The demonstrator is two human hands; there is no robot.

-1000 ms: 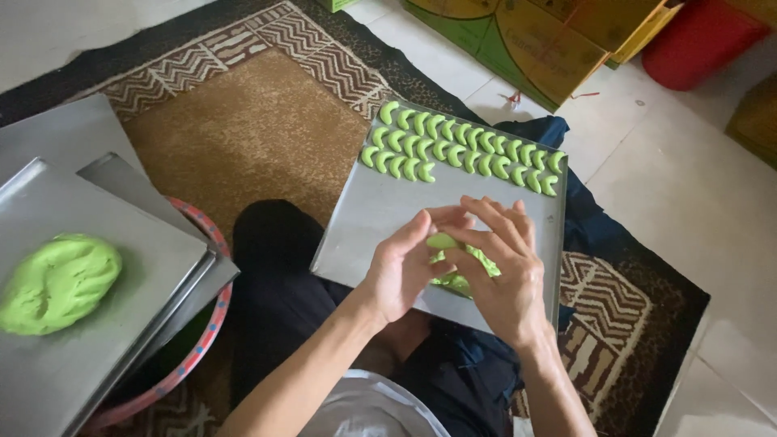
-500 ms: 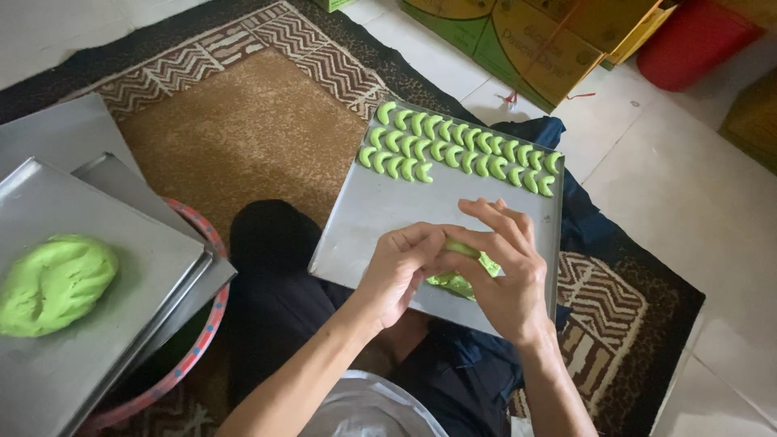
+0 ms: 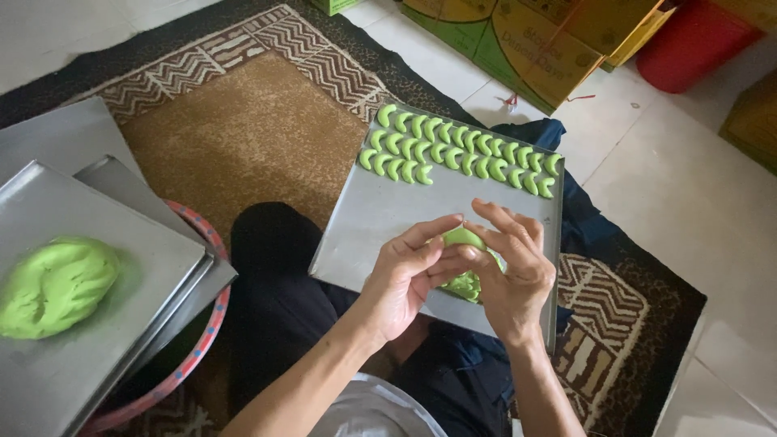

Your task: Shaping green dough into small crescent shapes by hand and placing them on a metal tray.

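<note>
Both hands pinch a small green dough piece (image 3: 463, 238) w/ fingertips over the metal baking tray (image 3: 380, 218): left hand (image 3: 409, 271), right hand (image 3: 506, 271). Its long axis can't be told, mostly hidden. More dough (image 3: 463, 286) sits under palms. Crescent rows (image 3: 461, 152) fill the far edge; bare tray between them and the grip.

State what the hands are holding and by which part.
Both hands, left hand and right hand, pinch a small lump of green dough between their fingers, around its upper end.
</note>
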